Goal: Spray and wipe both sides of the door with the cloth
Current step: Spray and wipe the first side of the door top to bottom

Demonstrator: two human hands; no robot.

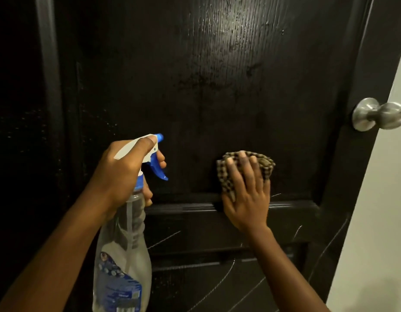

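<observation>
The door [217, 97] fills the view, dark and wood-grained, with a wet sheen high on its upper panel and a raised moulding crossing it lower down. Flat against it, at the bottom of the upper panel and just above that moulding, sits the cloth [260, 165], a bunched check-patterned rag. The right hand [246, 194] presses it to the panel with fingers straight and slightly spread, fingertips pointing up, the heel of the hand lying over the moulding; the forearm rises from the lower right. Well to the left, the left hand [125, 170] grips the spray bottle [125, 255] by its neck, fingers curled round it, thumb laid along the white top of the spray head and the index finger hooked round the blue trigger. The nozzle faces the door, the clear bottle hangs down below the hand, and the left forearm comes up from the lower left corner. At the door's right edge is a silver knob [375, 114], with a pale wall [386, 210] beyond.
</observation>
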